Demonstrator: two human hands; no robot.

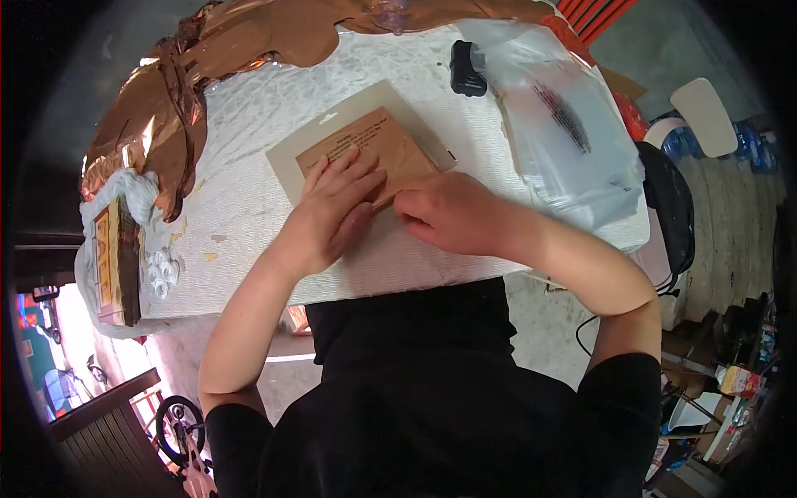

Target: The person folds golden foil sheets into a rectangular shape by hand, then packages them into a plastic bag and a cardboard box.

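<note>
A flat brown packet with printed lines lies tilted on a grey card with a hang-hole at its top edge. My left hand rests on the packet, fingers stretched out over its left part. At the packet's lower right edge, my right hand is closed with the fingertips curled in. What those fingers pinch, if anything, is hidden by the hand itself.
White-covered table. Clear plastic bags lie at the right, a black object beside them. Copper-coloured foil runs along the back and left edges. A printed stack and crumpled white pieces sit front left.
</note>
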